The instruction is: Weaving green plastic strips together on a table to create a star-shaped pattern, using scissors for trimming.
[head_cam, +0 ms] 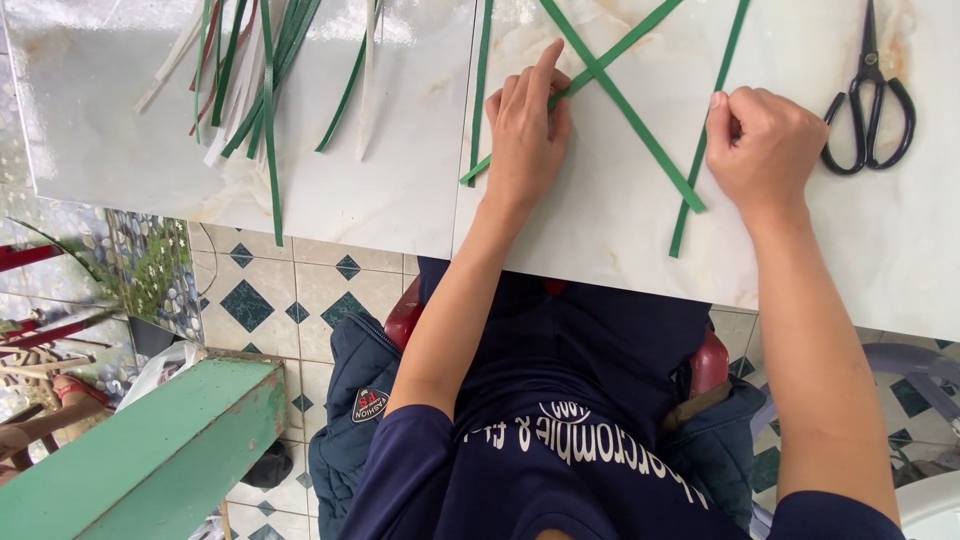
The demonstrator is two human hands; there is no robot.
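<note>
Glossy white marble-look tabletop under you: your left hand lies open, finger pressing the crossed flat green plastic strips; your right hand pinches one upright strip. Black metal scissors lie just right.

The person is wearing a dark navy short-sleeved T-shirt with white curved lettering across the chest, both forearms showing bare below the short navy sleeves, no rings or watch.
</note>
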